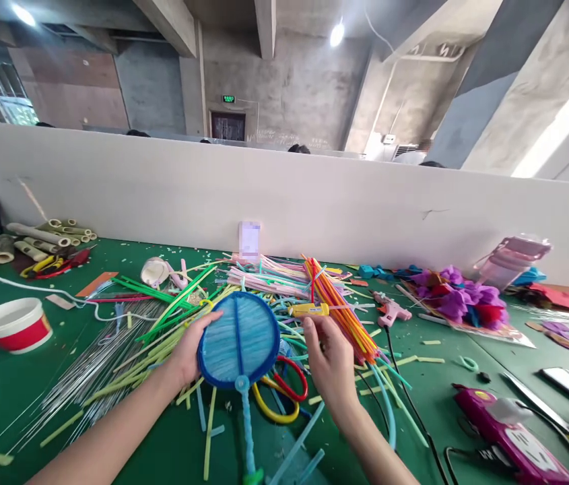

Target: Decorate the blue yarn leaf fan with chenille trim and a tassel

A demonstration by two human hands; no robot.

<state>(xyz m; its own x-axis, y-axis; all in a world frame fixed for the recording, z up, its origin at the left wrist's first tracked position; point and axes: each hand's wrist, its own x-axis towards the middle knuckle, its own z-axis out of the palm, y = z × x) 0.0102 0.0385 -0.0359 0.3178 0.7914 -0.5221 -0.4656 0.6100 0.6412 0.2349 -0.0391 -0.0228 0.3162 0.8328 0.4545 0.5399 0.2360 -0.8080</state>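
Observation:
A blue round hand fan (223, 337) with a dark blue rim, a centre rib and a twisted light-blue handle stands in front of me. My left hand (192, 347) is closed on its left edge. To the right of the fan is my right hand (332, 350), fingers curled together, apart from the fan. Whatever they pinch, if anything, cannot be made out. Just beyond those fingertips lies a yellow tool-like piece (309, 309) with print on it. Scissors with red and yellow loops (279, 406) lie partly behind the fan.
Orange straws (345, 313), pale straws (264, 277) and thin metal wires (92, 364) cover the green table. A pink glue gun (392, 311), purple flowers (458, 293) and a magenta power strip (516, 431) are at right. A white-and-red cup (14, 327) and bamboo pieces (44, 239) stand left.

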